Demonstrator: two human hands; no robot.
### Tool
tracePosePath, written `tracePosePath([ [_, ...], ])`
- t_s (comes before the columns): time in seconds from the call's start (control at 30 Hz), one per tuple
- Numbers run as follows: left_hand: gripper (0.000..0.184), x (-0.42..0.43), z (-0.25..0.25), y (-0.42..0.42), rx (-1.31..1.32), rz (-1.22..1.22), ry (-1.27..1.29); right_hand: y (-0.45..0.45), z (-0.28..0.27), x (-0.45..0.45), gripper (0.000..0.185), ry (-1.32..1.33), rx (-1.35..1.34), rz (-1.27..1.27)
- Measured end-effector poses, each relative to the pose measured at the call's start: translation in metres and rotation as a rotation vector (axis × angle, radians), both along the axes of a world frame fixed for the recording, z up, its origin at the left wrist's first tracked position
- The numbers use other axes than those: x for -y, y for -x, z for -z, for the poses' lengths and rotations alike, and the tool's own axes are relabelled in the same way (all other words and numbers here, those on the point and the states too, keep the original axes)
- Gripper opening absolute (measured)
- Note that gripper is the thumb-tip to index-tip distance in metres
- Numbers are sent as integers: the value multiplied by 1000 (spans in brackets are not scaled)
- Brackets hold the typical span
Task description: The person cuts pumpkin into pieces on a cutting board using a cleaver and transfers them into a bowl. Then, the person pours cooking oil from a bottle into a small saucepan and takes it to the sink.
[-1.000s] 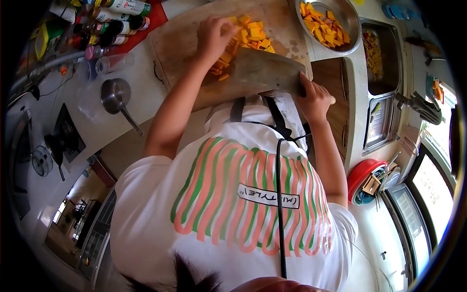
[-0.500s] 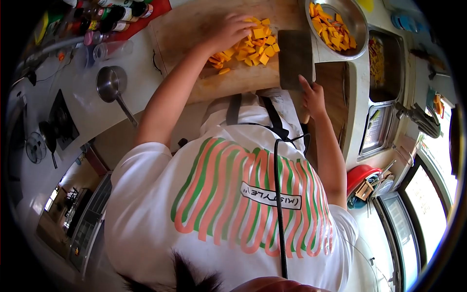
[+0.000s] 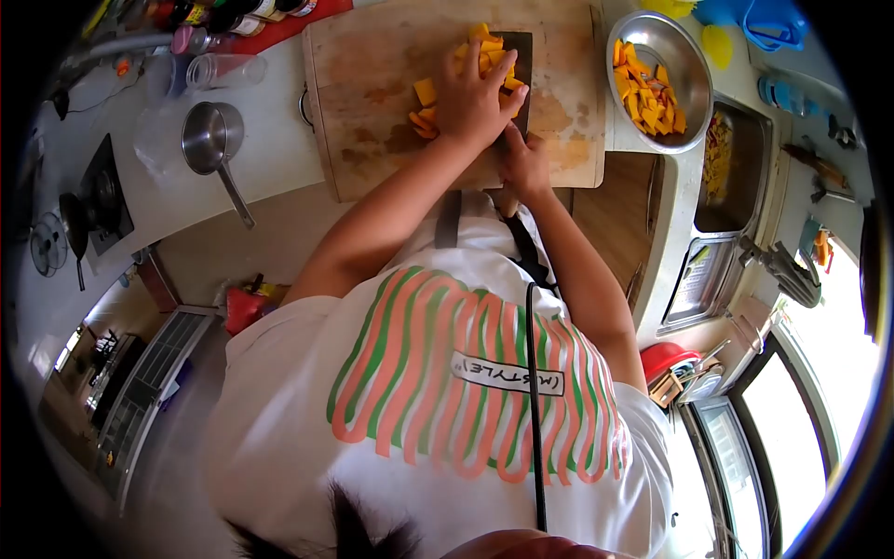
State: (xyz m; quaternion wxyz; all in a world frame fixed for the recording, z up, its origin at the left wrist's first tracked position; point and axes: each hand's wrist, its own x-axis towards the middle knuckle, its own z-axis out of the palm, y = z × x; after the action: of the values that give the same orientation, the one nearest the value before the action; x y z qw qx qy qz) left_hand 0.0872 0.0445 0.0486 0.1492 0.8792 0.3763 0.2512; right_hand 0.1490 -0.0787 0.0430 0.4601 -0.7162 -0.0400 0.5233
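- Left hand (image 3: 473, 104): fingers spread, palm down over the orange pieces (image 3: 426, 91), touching some; no closed grip.
- Right hand (image 3: 527, 168): closed round the handle of my cleaver (image 3: 524, 61), blade low by the board, partly under or beside the pieces; cannot tell which.
- Step, as I judge it: gathering cut pieces against the blade. Any lift would call for a level blade, with my left palm steadying the load.
- Surface, left to right: hob (image 3: 104, 197), pot (image 3: 207, 138), clear jar (image 3: 222, 71), wooden board (image 3: 358, 93) beneath the work, steel bowl (image 3: 689, 76) holding more pieces.
- Room: sink (image 3: 724, 214) with scraps, then bright window (image 3: 784, 410).
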Motion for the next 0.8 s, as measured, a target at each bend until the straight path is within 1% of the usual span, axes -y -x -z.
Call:
tracePosePath([
  [0.07, 49, -2, 0, -1, 43, -12, 17, 2, -12, -4, 46, -48, -61, 26],
  [0.17, 49, -5, -9, -4, 142, -40, 17, -2, -21, -7, 45, -87, -20, -26],
  [0.27, 49, -7, -31, -12, 183, -48, -21, -5, -48, -13, 44, -101, 61, -36],
  [0.37, 50, -4, -57, -34, 202, -10, -80, -19, -67, -8, 38, -187, -1, 46],
  [0.4, 50, -2, -67, -44, 218, 15, -86, -25, -74, -5, 37, -180, 12, 81],
  [0.5, 52, 9, -80, -84, 278, 84, -148, -55, -88, 13, 43, -191, 57, 191],
  [0.53, 51, 15, -86, -101, 306, 111, -142, -68, -92, 22, 40, -185, 70, 218],
  [0.57, 50, 23, -92, -118, 335, 136, -134, -79, -100, 29, 38, -268, 33, 294],
  [0.63, 50, 38, -96, -154, 377, 187, -90, -106, -111, 48, 37, -332, 22, 357],
  [0.67, 50, 45, -96, -172, 407, 208, -76, -118, -119, 53, 38, -295, 63, 383],
  [0.7, 50, 53, -95, -190, 438, 229, -64, -131, -122, 61, 38, -316, 88, 408],
  [0.8, 51, 70, -83, -233, 466, 198, -28, -168, -114, 84, 41, -277, 193, 453],
])
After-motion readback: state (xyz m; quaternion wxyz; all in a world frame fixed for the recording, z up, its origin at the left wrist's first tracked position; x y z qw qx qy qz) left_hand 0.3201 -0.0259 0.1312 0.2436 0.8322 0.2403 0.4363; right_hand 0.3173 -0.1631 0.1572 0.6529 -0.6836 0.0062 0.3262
